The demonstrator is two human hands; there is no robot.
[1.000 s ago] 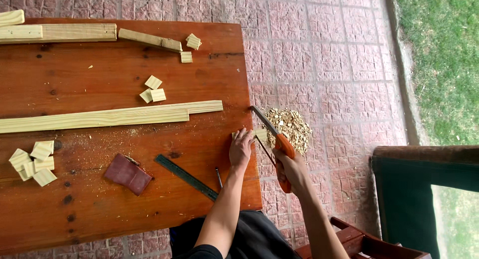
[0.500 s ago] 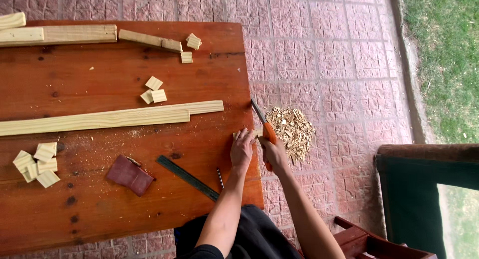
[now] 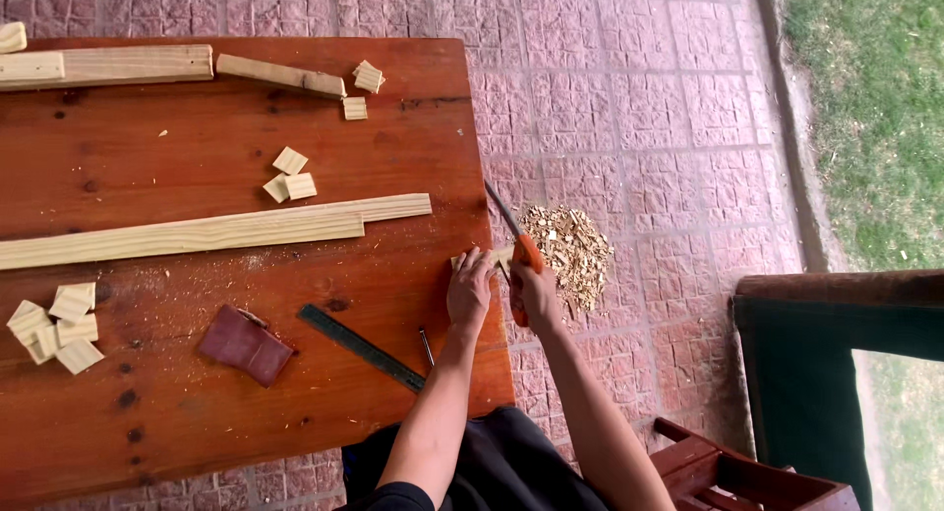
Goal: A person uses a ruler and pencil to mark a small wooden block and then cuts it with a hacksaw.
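Observation:
My right hand [image 3: 534, 293] grips the orange handle of a small hand saw [image 3: 513, 232], whose blade points away past the right edge of the brown wooden table [image 3: 177, 127]. My left hand [image 3: 469, 290] presses down on a short pale wood piece [image 3: 500, 258] at that table edge, right beside the blade. A pile of sawdust and chips [image 3: 568, 253] lies on the paving just beyond the saw.
Two long pale battens [image 3: 197, 234] cross the table middle; more planks [image 3: 108, 64] lie at the far edge. Small cut blocks [image 3: 54, 319] sit at left and centre [image 3: 291, 177]. A dark ruler [image 3: 360, 347], maroon sanding pad [image 3: 243, 345] and nail [image 3: 427, 347] lie near me. A dark bench [image 3: 836, 334] stands right.
My right hand has pushed the saw forward, away from me, along the table edge. The left hand stays pressed on the small wood piece.

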